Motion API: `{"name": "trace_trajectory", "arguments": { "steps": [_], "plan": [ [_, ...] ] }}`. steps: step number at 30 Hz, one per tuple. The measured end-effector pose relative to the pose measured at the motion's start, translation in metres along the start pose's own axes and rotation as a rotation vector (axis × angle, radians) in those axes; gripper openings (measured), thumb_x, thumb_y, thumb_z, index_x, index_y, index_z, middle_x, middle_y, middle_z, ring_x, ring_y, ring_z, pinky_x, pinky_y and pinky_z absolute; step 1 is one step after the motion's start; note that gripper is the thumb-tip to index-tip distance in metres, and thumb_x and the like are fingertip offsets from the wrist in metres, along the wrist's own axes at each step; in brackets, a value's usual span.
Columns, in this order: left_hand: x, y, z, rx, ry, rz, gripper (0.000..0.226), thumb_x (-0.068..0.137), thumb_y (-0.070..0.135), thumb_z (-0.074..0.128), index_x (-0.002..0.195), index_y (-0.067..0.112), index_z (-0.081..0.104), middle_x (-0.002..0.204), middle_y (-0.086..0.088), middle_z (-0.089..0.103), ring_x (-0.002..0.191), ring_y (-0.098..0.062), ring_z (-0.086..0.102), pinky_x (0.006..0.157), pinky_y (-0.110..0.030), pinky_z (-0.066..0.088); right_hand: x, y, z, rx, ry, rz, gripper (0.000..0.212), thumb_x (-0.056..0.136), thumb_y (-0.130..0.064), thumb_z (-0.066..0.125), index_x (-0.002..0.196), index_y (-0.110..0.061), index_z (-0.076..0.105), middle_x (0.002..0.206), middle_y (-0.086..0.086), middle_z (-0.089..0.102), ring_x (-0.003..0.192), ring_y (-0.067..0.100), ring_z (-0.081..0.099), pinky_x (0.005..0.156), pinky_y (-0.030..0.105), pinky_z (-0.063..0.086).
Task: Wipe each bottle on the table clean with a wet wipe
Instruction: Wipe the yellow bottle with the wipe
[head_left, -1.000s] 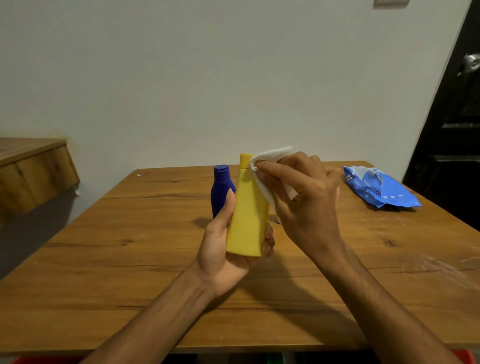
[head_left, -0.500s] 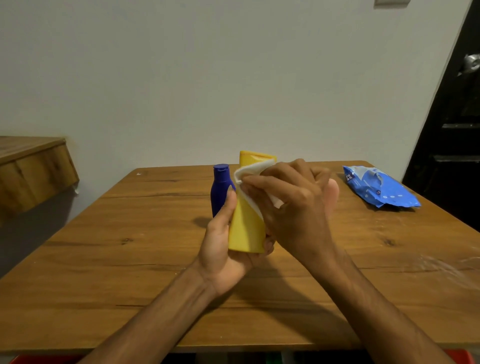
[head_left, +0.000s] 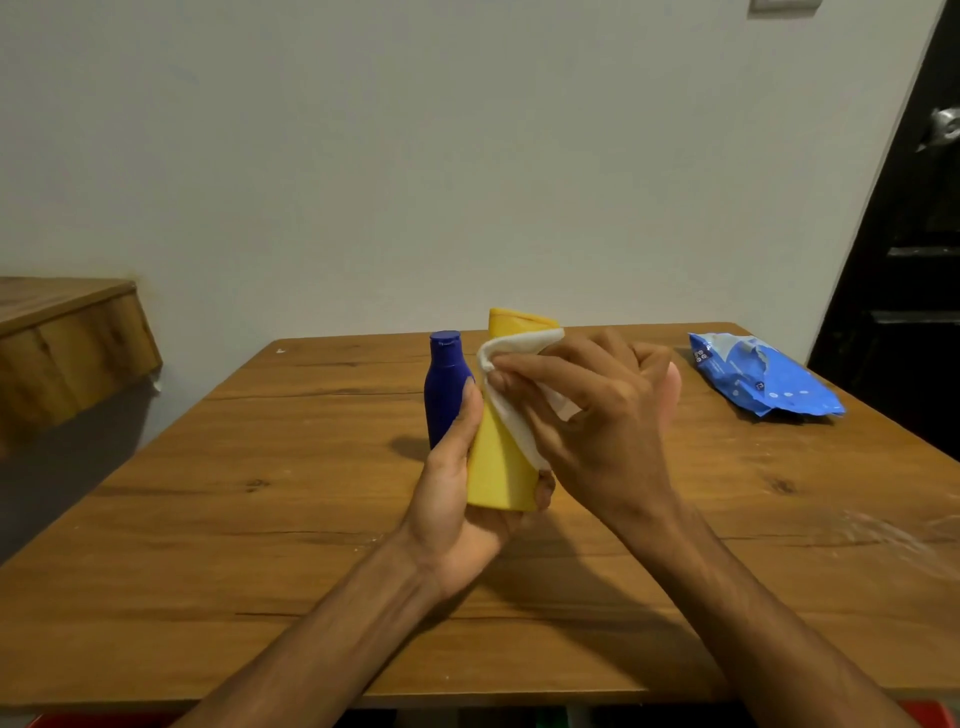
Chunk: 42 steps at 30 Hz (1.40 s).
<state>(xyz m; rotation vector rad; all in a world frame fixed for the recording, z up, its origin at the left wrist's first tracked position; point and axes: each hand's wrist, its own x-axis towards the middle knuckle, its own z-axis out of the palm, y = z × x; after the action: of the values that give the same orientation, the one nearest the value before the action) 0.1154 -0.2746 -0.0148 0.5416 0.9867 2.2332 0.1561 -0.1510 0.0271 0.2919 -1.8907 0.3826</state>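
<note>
Currently, in the head view, the tall yellow plastic bottle (head_left: 498, 467) is held roughly upright, clear of the brown wooden table (head_left: 260, 519). The left hand (head_left: 457, 509) grips the bottle's lower half: the thumb lies straight along its left edge, and the fingertips (head_left: 544, 488) curl round its right edge near the base. The right hand (head_left: 608, 415) presses a white wet wipe (head_left: 511, 421) against the bottle's upper front. Its fingers are curled close together, with the index finger stretched across the wipe. Hand and wipe hide most of the bottle's upper right side.

A dark blue plastic bottle with a round cap (head_left: 441, 389) stands on the table just behind and left of the yellow bottle, partly covered by the left thumb. A crumpled blue wipe packet (head_left: 763, 379) lies well to the right. A wooden ledge (head_left: 67, 343) sits far left, and a dark door (head_left: 909, 260) far right.
</note>
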Motion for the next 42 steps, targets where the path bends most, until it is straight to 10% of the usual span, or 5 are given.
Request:
{"name": "trace_trajectory", "arguments": {
  "steps": [9, 18, 24, 29, 42],
  "plan": [
    [0.002, 0.01, -0.001, -0.097, 0.071, 0.016, 0.064, 0.088, 0.06, 0.05, 0.131, 0.014, 0.06, 0.111, -0.014, 0.068, 0.104, -0.029, 0.063, 0.095, -0.049, 0.046, -0.005, -0.006, 0.004, 0.099, -0.178, -0.026, 0.021, 0.088, -0.041, 0.061, 0.098, -0.027, 0.073, 0.092, -0.011, 0.067, 0.086, 0.015, 0.055, 0.069, 0.052, 0.041],
    [0.003, 0.01, 0.003, -0.076, 0.142, 0.054, 0.062, 0.092, 0.061, 0.044, 0.132, 0.016, 0.059, 0.118, -0.015, 0.068, 0.105, -0.028, 0.065, 0.086, -0.045, 0.054, -0.004, -0.003, 0.0, 0.06, -0.2, 0.062, 0.021, 0.085, -0.041, 0.064, 0.097, -0.028, 0.074, 0.088, -0.013, 0.069, 0.082, 0.01, 0.053, 0.072, 0.037, 0.032],
    [0.007, 0.018, -0.005, -0.084, 0.172, 0.069, 0.066, 0.09, 0.065, 0.045, 0.128, 0.015, 0.063, 0.12, -0.014, 0.066, 0.11, -0.03, 0.061, 0.107, -0.054, 0.039, -0.004, -0.003, 0.001, 0.129, -0.357, 0.019, 0.021, 0.081, -0.038, 0.072, 0.098, -0.026, 0.075, 0.09, -0.013, 0.07, 0.08, 0.01, 0.05, 0.083, 0.011, 0.024],
    [0.004, 0.013, 0.001, -0.043, 0.096, 0.047, 0.059, 0.093, 0.059, 0.045, 0.13, 0.017, 0.061, 0.123, -0.015, 0.066, 0.105, -0.028, 0.065, 0.088, -0.044, 0.052, 0.0, 0.003, -0.001, 0.188, -0.219, 0.11, 0.026, 0.083, -0.049, 0.06, 0.101, -0.033, 0.072, 0.094, -0.016, 0.07, 0.088, 0.009, 0.054, 0.075, 0.044, 0.037],
    [0.002, -0.001, -0.003, 0.021, 0.054, 0.003, 0.057, 0.085, 0.054, 0.063, 0.128, 0.016, 0.059, 0.102, -0.011, 0.062, 0.081, -0.024, 0.056, 0.067, -0.038, 0.045, 0.002, 0.01, 0.0, 0.092, -0.067, 0.162, 0.02, 0.088, -0.035, 0.065, 0.105, -0.026, 0.072, 0.101, -0.01, 0.067, 0.096, 0.01, 0.058, 0.076, 0.036, 0.035]
  ]
}}
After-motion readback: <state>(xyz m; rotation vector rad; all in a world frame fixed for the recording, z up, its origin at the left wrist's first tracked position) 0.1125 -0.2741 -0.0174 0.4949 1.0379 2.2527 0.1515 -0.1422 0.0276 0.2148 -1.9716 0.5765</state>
